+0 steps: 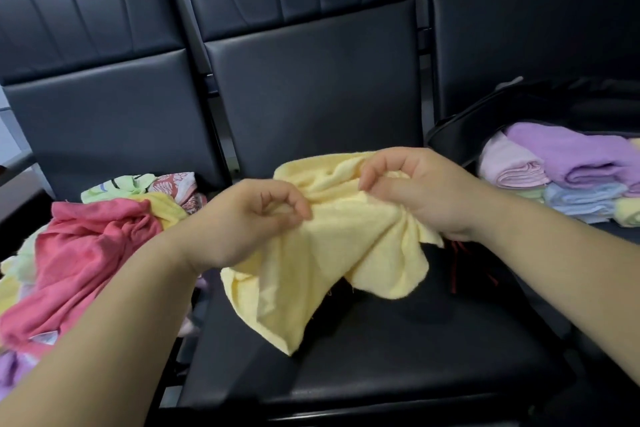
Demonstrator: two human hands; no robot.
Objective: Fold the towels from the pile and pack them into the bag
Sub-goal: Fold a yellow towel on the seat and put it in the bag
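**Head view: yellow towel held bunched in both hands above the middle seat**

Both hands are raised over the middle seat [381,374] of a row of dark padded chairs. The left hand [249,218] has its fingers curled, thumb and fingertips pinching a gather of the yellow towel [332,253]. The right hand [422,191] is also curled and grips the towel's upper edge, with cloth bunched under the palm. The towel is crumpled, not folded. It hangs between and below the two hands, and its lower corners droop toward the seat cushion.

The pile [86,246] of unfolded towels lies on the left seat. A coral-pink towel [79,253] is on top. Yellow, pale green and patterned cloth show behind it, and a bit of lilac shows at the lower left.

The black bag [450,135] is on the right seat. Just beside it sits a stack of folded towels [571,170]: lilac and pale pink above, light blue and yellow beneath. I cannot tell whether the stack rests inside the bag's opening or on the seat against it.

Some dark fabric with red threads lies on the middle seat under the right wrist. It is too unclear to identify.
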